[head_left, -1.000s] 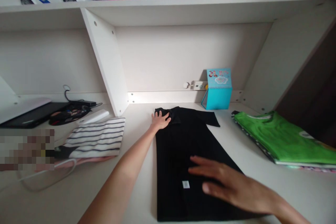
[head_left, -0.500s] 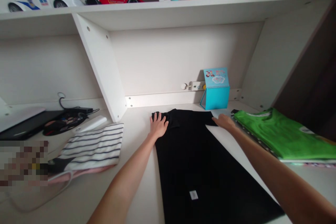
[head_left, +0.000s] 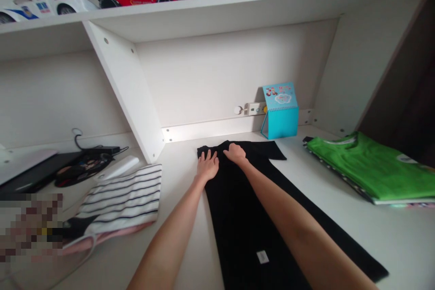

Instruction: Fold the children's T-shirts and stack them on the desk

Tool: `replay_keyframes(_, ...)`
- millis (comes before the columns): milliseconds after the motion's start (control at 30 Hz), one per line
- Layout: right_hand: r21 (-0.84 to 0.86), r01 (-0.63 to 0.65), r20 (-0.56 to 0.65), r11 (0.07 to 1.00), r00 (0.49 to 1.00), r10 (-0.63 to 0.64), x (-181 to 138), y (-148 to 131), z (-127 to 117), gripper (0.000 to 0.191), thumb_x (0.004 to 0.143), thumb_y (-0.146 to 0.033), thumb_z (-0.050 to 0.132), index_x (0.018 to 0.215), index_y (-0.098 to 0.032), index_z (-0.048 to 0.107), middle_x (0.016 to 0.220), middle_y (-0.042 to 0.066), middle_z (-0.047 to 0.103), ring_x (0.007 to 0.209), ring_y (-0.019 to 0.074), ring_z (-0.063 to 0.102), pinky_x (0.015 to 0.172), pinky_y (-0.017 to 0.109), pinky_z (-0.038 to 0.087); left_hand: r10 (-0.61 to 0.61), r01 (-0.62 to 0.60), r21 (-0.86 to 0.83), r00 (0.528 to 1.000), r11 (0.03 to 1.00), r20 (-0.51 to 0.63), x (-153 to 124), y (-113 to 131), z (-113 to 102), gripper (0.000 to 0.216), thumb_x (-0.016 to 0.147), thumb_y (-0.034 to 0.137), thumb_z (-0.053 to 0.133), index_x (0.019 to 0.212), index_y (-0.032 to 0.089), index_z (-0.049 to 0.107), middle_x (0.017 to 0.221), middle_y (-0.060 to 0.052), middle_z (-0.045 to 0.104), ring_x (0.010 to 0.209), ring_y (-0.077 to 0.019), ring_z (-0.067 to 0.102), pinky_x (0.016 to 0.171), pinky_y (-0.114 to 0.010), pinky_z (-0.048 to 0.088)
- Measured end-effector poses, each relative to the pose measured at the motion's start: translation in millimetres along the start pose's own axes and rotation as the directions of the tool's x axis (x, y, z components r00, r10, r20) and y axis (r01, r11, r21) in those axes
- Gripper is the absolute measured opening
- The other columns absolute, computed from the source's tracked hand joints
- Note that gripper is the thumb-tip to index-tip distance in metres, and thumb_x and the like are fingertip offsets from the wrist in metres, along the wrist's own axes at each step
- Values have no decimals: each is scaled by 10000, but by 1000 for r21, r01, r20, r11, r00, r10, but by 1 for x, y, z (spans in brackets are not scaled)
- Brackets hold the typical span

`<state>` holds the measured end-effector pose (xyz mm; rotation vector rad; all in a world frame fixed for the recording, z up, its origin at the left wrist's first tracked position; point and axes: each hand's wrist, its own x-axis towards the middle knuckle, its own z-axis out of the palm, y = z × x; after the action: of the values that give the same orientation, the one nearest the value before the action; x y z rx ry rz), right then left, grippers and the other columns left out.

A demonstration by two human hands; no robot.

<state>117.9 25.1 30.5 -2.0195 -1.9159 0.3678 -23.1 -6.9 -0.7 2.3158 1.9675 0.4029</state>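
A black T-shirt lies lengthwise on the white desk, its collar end away from me. Its left side is folded inward, and a short sleeve sticks out at the far right. A small white label shows on the lower part. My left hand rests with fingers spread on the shirt's far left corner. Beside it, my right hand is closed, fingers curled down at the top of the shirt near the folded part; its fingertips are partly hidden, and it appears to pinch the cloth.
On the right lies a stack of folded clothes topped by a green shirt. A blue desk calendar stands at the back. Left are striped folded cloth, a white box-like item and a laptop. Toy vehicles line the shelf above.
My right hand has left the right sleeve and moved left to the shirt's top, near my left hand. The left hand stays on the left corner. The view has shifted slightly.
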Motion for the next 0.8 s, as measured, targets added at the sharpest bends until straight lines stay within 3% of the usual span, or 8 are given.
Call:
replay_keyframes(200, 24, 4, -88, 1000, 996, -2, -4, -7, 12, 259, 862, -321, 473, 1017, -129, 550, 1027, 115, 599, 965, 202, 572, 775, 303, 447, -22, 22, -34, 1000, 999, -3, -1, 2, -1, 502, 904, 390, 204, 1380, 272, 311, 1464, -39, 230, 1334, -334, 154, 1060, -486, 159)
replay_keyframes(367, 16, 16, -178, 1000, 984, -13, -10, 0, 6, 289, 902, -249, 333, 1162, -166, 430, 947, 103, 618, 886, 210, 601, 733, 307, 439, -86, 85, -28, 996, 996, -5, -2, 4, -4, 521, 899, 389, 198, 1388, 238, 299, 1470, -48, 212, 1335, -342, 138, 1060, -485, 154)
replay_keyframes(533, -46, 91, -219, 995, 971, -99, -17, 3, 0, 380, 909, -190, 243, 1261, -130, 372, 1234, 193, 473, 1122, 263, 470, 870, 390, 375, -114, 114, 10, 993, 993, 2, -2, 3, -3, 541, 888, 446, 202, 1390, 265, 287, 1476, -55, 192, 1330, -371, 124, 1048, -500, 158)
replay_keyframes(667, -92, 303, -104, 948, 944, -312, -21, -6, 7, 439, 929, -360, 249, 1347, -248, 324, 1437, 47, 277, 1306, 181, 227, 1030, 345, 213, -100, 100, 45, 995, 994, -4, 0, 2, -2, 573, 869, 500, 223, 1391, 269, 280, 1476, -63, 192, 1327, -381, 128, 1044, -507, 152)
replay_keyframes(800, -101, 298, 47, 949, 954, -294, -20, -3, 21, 517, 906, -498, 225, 1359, -276, 335, 1435, 5, 293, 1319, 176, 203, 1028, 387, 210, -94, 92, 71, 996, 993, 13, 0, 1, -2, 582, 864, 511, 227, 1394, 273, 272, 1480, -50, 178, 1333, -365, 119, 1049, -492, 152)
